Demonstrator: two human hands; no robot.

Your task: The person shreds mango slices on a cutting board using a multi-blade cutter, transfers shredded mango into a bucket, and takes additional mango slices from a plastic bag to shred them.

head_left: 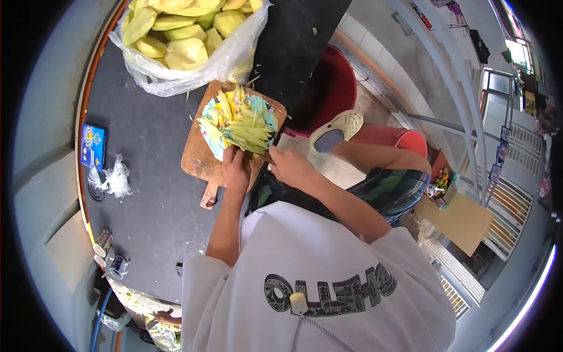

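Partly cut: strips on the board, larger pieces in the bag

Sliced pale-green strips (249, 132) lie heaped over your wooden cutting board (196, 154). Many larger peeled pieces (186, 53) remain uncut in the plastic bag (158, 82) beyond. Your right hand (290, 167) closes around what seems a knife (266, 158); your left (236, 169) curls by the strips, grip unclear.

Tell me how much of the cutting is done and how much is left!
Some is done: thin strips are heaped on the wooden board. In hand now, the left hand is at the heap's edge, and the right hand seems to grip something thin, mostly hidden. Lots looks left: big yellow-green chunks fill the plastic bag.
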